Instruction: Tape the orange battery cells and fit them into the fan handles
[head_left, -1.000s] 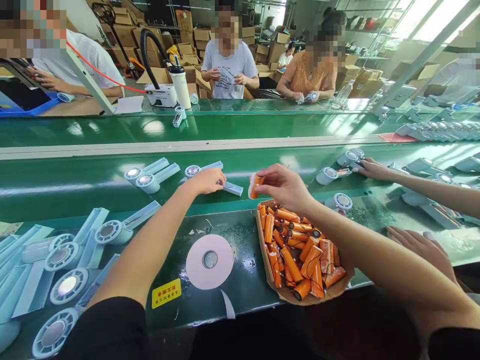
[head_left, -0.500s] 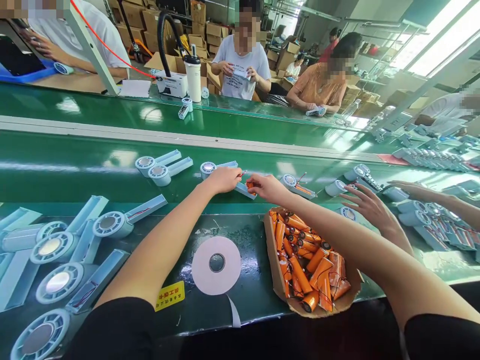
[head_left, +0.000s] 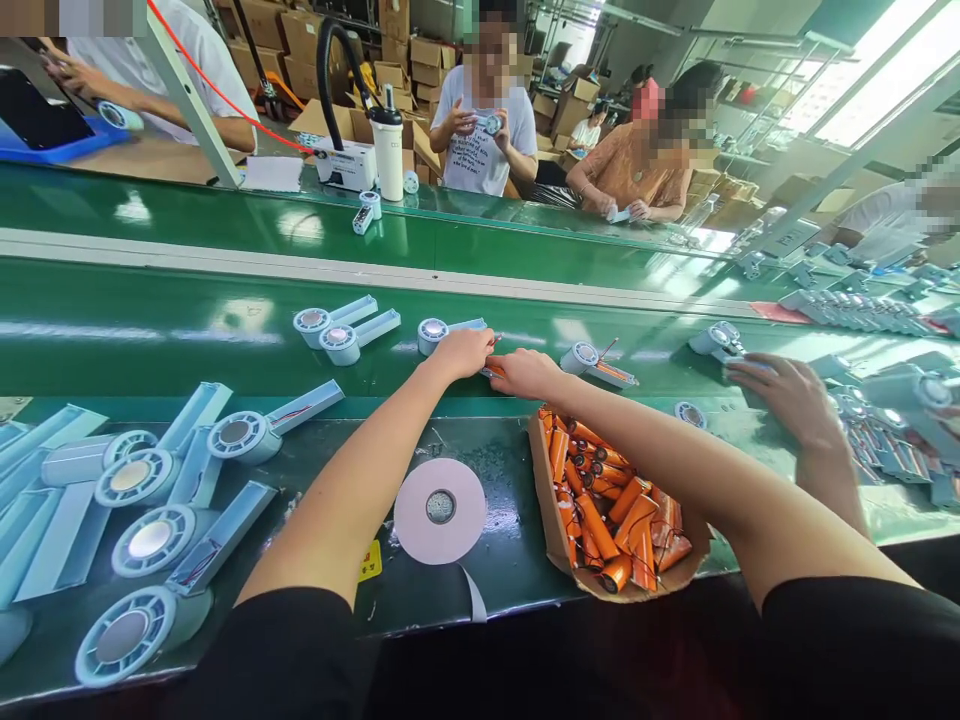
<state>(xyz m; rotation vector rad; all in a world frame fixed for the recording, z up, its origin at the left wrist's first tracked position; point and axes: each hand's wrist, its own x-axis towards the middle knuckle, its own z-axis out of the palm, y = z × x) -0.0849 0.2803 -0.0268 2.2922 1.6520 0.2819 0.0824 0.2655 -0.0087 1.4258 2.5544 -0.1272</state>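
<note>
My left hand (head_left: 466,353) is closed, fingertips pinched at a thin red wire (head_left: 496,341) over the green belt. Right beside it, my right hand (head_left: 527,374) has its fingers closed on an orange battery (head_left: 494,371) at a light-blue fan handle. That handle is mostly covered by my hands, and its head is hidden. Just behind my left hand lies another light-blue fan (head_left: 433,334). To the right of my right hand rests a fan (head_left: 580,358) with orange and a wire showing in its open handle.
A cardboard tray (head_left: 551,520) of orange batteries stands below my right forearm. Left of it lies a tape roll (head_left: 409,510). Several fan housings (head_left: 150,540) crowd the left bench. At right, a co-worker's hand (head_left: 787,395) touches a fan (head_left: 716,338); people sit across the belt.
My right hand has come closer to my left, its fingers now lower over the battery and handle. The co-worker's hand at right has shifted onto a fan. The view has shifted slightly.
</note>
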